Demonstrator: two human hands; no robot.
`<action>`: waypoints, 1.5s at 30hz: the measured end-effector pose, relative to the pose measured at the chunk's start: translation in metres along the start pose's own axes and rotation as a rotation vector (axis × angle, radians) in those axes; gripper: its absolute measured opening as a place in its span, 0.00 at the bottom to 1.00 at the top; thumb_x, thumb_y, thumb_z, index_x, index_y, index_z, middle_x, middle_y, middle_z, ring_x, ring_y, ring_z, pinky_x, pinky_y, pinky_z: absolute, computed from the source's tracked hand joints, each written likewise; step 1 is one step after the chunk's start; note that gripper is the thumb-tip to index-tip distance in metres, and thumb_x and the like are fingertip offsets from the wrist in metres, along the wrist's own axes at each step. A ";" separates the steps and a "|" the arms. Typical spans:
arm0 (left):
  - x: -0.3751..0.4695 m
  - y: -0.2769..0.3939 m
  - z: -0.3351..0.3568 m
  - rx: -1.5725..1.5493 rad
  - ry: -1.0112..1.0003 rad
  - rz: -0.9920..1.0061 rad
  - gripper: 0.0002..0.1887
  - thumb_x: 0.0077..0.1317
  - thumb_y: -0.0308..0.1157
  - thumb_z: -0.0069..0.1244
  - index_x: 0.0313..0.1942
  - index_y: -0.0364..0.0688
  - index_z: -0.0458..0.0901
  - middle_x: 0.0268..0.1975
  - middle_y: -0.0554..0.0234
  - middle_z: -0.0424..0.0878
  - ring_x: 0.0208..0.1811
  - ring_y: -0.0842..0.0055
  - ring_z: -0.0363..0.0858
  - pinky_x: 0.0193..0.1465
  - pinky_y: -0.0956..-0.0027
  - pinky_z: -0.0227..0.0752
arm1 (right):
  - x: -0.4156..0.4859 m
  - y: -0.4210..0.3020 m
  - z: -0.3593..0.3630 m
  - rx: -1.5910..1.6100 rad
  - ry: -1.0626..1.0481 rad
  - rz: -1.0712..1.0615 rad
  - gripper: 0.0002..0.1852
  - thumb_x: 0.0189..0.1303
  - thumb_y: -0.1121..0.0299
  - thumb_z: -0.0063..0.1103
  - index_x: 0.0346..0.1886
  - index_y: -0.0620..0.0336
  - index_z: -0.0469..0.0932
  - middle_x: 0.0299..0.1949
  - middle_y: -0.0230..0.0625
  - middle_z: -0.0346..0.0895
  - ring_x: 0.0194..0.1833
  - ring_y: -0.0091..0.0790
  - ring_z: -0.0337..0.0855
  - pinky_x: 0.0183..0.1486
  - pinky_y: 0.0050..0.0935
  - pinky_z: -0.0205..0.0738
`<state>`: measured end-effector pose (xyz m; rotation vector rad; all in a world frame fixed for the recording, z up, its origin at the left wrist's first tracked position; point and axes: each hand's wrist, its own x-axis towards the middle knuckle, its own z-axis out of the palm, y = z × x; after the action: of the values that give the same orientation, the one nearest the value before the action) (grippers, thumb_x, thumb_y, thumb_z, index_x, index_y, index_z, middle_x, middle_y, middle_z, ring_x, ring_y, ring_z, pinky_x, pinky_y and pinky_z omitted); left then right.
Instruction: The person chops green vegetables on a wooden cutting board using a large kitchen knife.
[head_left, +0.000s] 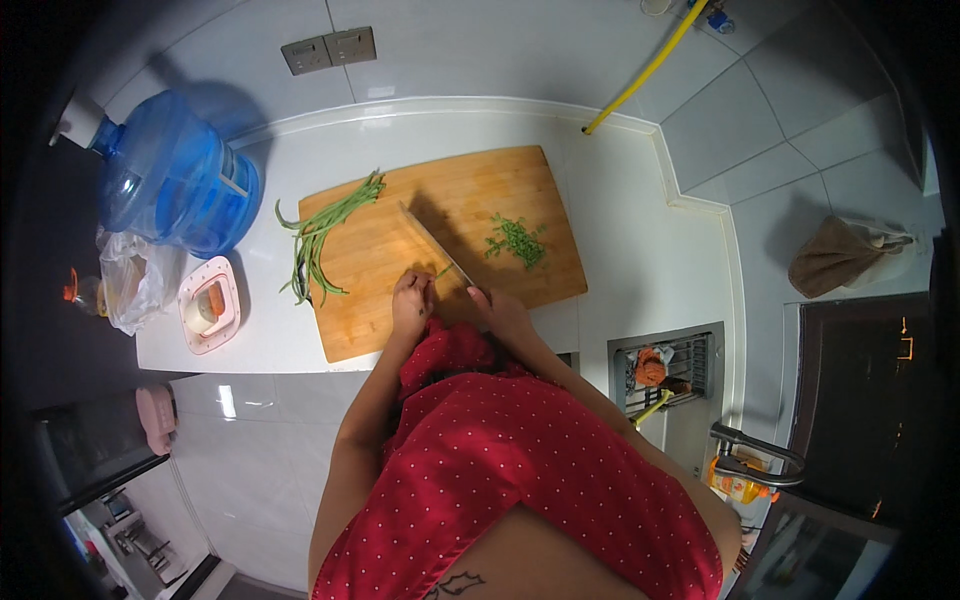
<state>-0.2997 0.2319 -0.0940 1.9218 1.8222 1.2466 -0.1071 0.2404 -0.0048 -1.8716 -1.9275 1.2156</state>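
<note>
A wooden cutting board (367, 315) lies on the white counter. Near its front edge my left hand (412, 304) pinches a short green bean (445, 270) between its fingertips. My right hand (501, 309) grips a knife, whose blade (435, 244) points away to the upper left, its near end beside the bean. The handle is mostly hidden in my fist. To the right of the blade, a small heap of chopped green beans (516, 241) rests on the board. A bunch of whole long green beans (326, 232) lies across the board's left edge.
Left on the counter stand a blue water jug (184, 180), a pink-rimmed dish (191, 337) with food pieces and a plastic bag (135, 277). At right are a sink rack (697, 367) and a faucet (757, 457). A yellow hose (649, 67) meets the counter's back.
</note>
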 end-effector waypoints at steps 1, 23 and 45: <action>0.000 0.000 -0.001 0.000 -0.008 0.009 0.04 0.55 0.20 0.53 0.32 0.36 0.81 0.31 0.50 0.79 0.34 0.56 0.79 0.39 0.59 0.74 | 0.001 0.002 0.001 0.037 0.017 -0.013 0.37 0.65 0.36 0.39 0.48 0.66 0.77 0.43 0.62 0.78 0.48 0.62 0.78 0.51 0.48 0.69; -0.004 -0.002 -0.005 -0.023 -0.034 0.058 0.13 0.51 0.18 0.52 0.39 0.35 0.80 0.36 0.49 0.79 0.40 0.54 0.78 0.45 0.59 0.74 | -0.013 0.020 -0.024 -0.039 0.299 -0.036 0.36 0.67 0.39 0.40 0.37 0.72 0.79 0.32 0.61 0.78 0.38 0.61 0.80 0.40 0.49 0.69; -0.002 -0.005 0.004 -0.070 -0.050 0.049 0.15 0.47 0.15 0.51 0.38 0.33 0.83 0.33 0.51 0.77 0.36 0.59 0.79 0.40 0.63 0.74 | -0.018 0.009 -0.011 0.076 0.036 -0.137 0.31 0.67 0.40 0.43 0.50 0.62 0.79 0.36 0.55 0.81 0.42 0.57 0.81 0.43 0.45 0.72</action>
<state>-0.3004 0.2332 -0.1009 1.9525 1.6950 1.2485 -0.0897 0.2279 0.0032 -1.6831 -1.9271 1.1874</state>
